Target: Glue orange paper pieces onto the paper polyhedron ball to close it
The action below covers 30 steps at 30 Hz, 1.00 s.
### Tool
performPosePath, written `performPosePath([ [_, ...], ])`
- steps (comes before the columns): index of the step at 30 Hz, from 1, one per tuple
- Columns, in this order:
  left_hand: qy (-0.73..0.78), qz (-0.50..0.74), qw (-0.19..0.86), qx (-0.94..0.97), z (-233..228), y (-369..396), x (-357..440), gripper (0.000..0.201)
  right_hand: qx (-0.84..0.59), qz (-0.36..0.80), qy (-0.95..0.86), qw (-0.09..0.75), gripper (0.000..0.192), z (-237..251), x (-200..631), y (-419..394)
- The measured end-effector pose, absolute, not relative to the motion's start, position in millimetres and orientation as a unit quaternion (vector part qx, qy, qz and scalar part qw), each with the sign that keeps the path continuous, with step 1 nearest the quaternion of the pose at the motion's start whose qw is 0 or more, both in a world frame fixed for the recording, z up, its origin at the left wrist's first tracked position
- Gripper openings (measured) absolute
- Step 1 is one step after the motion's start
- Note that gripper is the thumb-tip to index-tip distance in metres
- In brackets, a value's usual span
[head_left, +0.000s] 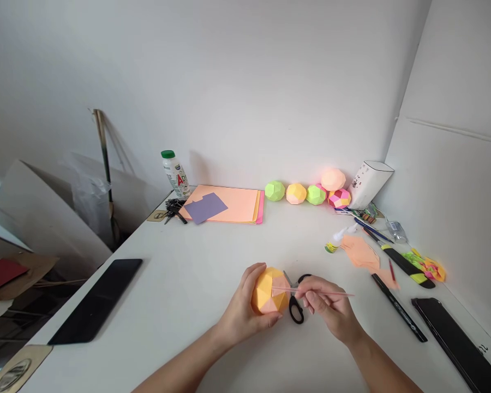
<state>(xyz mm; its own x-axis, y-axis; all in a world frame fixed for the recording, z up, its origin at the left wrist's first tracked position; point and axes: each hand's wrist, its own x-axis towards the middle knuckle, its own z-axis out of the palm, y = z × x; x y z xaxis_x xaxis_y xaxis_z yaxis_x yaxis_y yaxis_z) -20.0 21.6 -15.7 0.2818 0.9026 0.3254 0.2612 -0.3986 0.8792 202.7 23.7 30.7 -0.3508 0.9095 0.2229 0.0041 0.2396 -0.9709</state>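
A faceted paper ball (265, 292) in yellow and peach is gripped in my left hand (243, 305), thumb below and fingers over its far left side. My right hand (329, 308) pinches a thin pink stick (339, 294) whose left tip lies against a peach facet of the ball, though whether it slips under an edge I cannot tell. Black-handled scissors (297, 311) rest on the table just right of the ball, partly covered by my right hand.
Several finished paper balls (295, 193) line the wall beside a white paper container (368, 183). Coloured sheets (237, 204) lie at the back, near a bottle (175, 174). On the right are a glue bottle (332, 244), peach paper pieces (358, 251), a cutter (407, 265) and a marker (399, 308).
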Motion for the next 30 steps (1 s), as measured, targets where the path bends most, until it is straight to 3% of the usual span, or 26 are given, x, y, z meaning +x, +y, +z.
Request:
performPosePath([
  [30,0.412,0.442,0.346,0.718,-14.6,21.2,-20.7,0.082,-0.354,0.516,-0.641,0.444,0.020,31.3,204.3,22.4],
])
